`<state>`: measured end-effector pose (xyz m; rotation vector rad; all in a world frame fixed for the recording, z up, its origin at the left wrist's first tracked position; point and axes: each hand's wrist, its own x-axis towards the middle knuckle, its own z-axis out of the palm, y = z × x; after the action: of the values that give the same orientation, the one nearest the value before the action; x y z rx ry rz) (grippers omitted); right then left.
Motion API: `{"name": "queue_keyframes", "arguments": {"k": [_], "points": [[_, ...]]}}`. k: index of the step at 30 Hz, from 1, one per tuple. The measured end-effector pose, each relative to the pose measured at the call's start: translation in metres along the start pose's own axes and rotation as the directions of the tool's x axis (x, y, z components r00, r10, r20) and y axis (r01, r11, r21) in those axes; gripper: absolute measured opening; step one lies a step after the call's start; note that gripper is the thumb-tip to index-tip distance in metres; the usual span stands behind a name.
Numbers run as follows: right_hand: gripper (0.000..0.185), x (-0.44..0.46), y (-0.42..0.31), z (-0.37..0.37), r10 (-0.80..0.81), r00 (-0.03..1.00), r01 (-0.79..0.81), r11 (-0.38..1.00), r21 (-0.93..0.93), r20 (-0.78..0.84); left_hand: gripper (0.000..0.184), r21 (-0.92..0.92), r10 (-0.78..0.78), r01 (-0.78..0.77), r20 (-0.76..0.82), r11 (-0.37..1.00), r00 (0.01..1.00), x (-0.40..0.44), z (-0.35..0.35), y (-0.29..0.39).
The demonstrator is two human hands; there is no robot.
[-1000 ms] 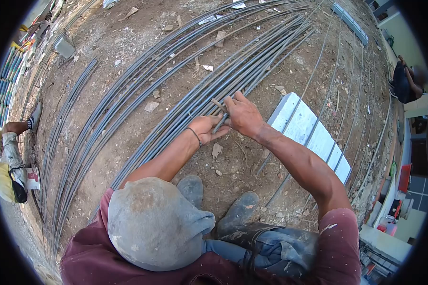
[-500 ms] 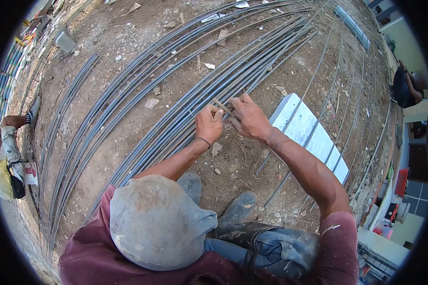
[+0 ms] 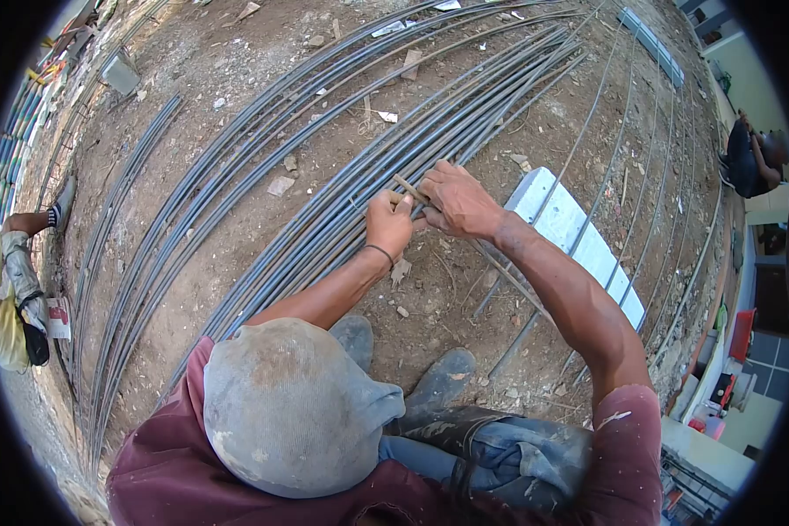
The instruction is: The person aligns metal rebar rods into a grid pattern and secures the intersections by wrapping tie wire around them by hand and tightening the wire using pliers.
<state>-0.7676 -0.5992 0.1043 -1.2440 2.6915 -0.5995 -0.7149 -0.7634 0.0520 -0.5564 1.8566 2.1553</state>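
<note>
My left hand (image 3: 388,226) is closed, thumb up, around the near end of a thin steel bar (image 3: 510,279). My right hand (image 3: 458,200) is beside it, its fingers wrapped over the same bar. The bar slants down to the right, passing below my right forearm. Both hands are low over a thick bundle of steel rebar (image 3: 311,237) on the ground. Just what lies between the fingertips is hidden.
More long rebar (image 3: 193,180) lies curving on the left. A pale concrete block (image 3: 579,241) lies on the right, with separate bars across it. Farther off is a grey block (image 3: 653,46). Another person (image 3: 749,158) is at far right; a person's leg (image 3: 35,226) shows at left.
The bar now shows as a long length below my right forearm. My right hand has turned and shifted slightly right; my left hand has barely moved.
</note>
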Motion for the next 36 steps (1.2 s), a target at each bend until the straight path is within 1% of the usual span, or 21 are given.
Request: {"name": "queue_keyframes", "arguments": {"k": [3,5,8,9,10,11,13,14,15,16,18,20,21,23,25,27,30,32,33,35,36], "points": [[0.030,0.003,0.005,-0.003,-0.013,0.999,0.011,0.998,0.059,0.050,0.015,-0.033,0.081,-0.083,-0.038,0.996,0.996,0.002,0.002,-0.012],[0.031,0.003,0.005,-0.003,-0.024,0.998,0.019,0.996,0.090,0.058,0.013,0.214,0.254,-0.241,-0.035,0.946,0.966,0.007,0.000,-0.019],[0.029,-0.006,0.003,0.007,0.015,0.999,-0.017,0.996,0.085,0.031,0.012,0.300,0.298,-0.279,-0.017,0.912,0.954,0.001,-0.002,-0.015],[0.028,-0.010,0.003,0.017,0.001,0.994,0.011,0.994,0.111,-0.106,0.012,0.300,0.300,-0.282,-0.018,0.912,0.954,-0.003,-0.003,-0.010],[0.027,-0.014,0.002,0.023,-0.010,0.971,0.043,0.990,0.134,-0.241,0.011,0.212,0.210,-0.203,-0.009,0.956,0.978,-0.008,-0.004,-0.002],[0.027,-0.016,-0.007,0.021,-0.010,0.971,0.043,0.990,0.135,-0.241,0.011,0.124,0.116,-0.116,0.008,0.985,0.993,-0.013,-0.005,0.004],[0.022,-0.020,-0.023,0.017,0.114,0.896,-0.095,0.993,0.066,-0.429,0.014,0.046,0.096,-0.098,0.043,0.994,0.994,-0.024,-0.008,0.012],[0.022,-0.020,-0.028,0.018,0.119,0.896,-0.099,0.993,0.069,-0.429,0.019,-0.030,0.081,-0.079,0.081,0.996,0.993,-0.028,-0.009,0.012],[0.021,-0.019,-0.032,0.018,0.221,0.898,-0.200,0.975,0.096,-0.381,0.019,-0.025,0.079,-0.077,0.084,0.997,0.993,-0.030,-0.010,0.010],[0.020,-0.020,-0.034,0.019,0.322,0.887,-0.300,0.947,0.118,-0.331,0.025,0.086,0.147,-0.153,0.076,0.984,0.986,-0.032,-0.011,0.008],[0.020,-0.020,-0.032,0.023,0.320,0.891,-0.287,0.947,0.146,-0.324,0.033,0.195,0.222,-0.233,0.076,0.953,0.972,-0.033,-0.013,0.002],[0.020,-0.019,-0.031,0.023,0.305,0.901,-0.264,0.950,0.167,-0.307,0.036,0.361,0.427,-0.441,0.121,0.822,0.896,-0.034,-0.016,-0.003],[0.020,-0.019,-0.030,0.022,0.304,0.903,-0.257,0.949,0.184,-0.304,0.036,0.358,0.430,-0.441,0.115,0.823,0.895,-0.032,-0.016,-0.006],[0.020,-0.018,-0.035,0.019,0.303,0.904,-0.250,0.947,0.201,-0.301,0.041,0.214,0.317,-0.330,0.094,0.919,0.944,-0.033,-0.014,0.000],[0.017,-0.015,-0.040,0.019,0.239,0.885,-0.181,0.967,0.177,-0.399,0.042,0.184,0.347,-0.364,0.117,0.913,0.930,-0.027,-0.015,-0.002],[0.016,-0.012,-0.037,0.017,0.175,0.899,-0.134,0.983,0.128,-0.402,0.044,0.155,0.374,-0.393,0.137,0.906,0.917,-0.021,-0.018,-0.005],[0.016,-0.011,-0.034,0.013,0.091,0.920,-0.076,0.996,0.054,-0.382,0.041,0.093,0.299,-0.320,0.185,0.943,0.936,-0.017,-0.020,0.002],[0.016,-0.011,-0.029,0.013,0.064,0.931,-0.058,0.998,0.028,-0.360,0.029,0.183,0.017,-0.043,0.144,0.982,0.989,-0.016,-0.023,0.014],[0.016,-0.011,-0.026,0.013,0.046,0.933,-0.044,0.999,0.014,-0.357,0.029,0.180,0.019,-0.044,0.142,0.983,0.990,-0.009,-0.025,0.012],[0.016,-0.009,-0.027,0.013,0.019,0.937,-0.022,1.000,-0.003,-0.348,0.021,-0.063,-0.095,0.114,0.247,0.992,0.964,0.004,-0.028,0.017],[0.015,-0.009,-0.030,0.015,0.019,0.920,-0.016,1.000,0.012,-0.392,0.021,-0.070,-0.091,0.111,0.242,0.991,0.966,0.009,-0.027,0.017]]}}
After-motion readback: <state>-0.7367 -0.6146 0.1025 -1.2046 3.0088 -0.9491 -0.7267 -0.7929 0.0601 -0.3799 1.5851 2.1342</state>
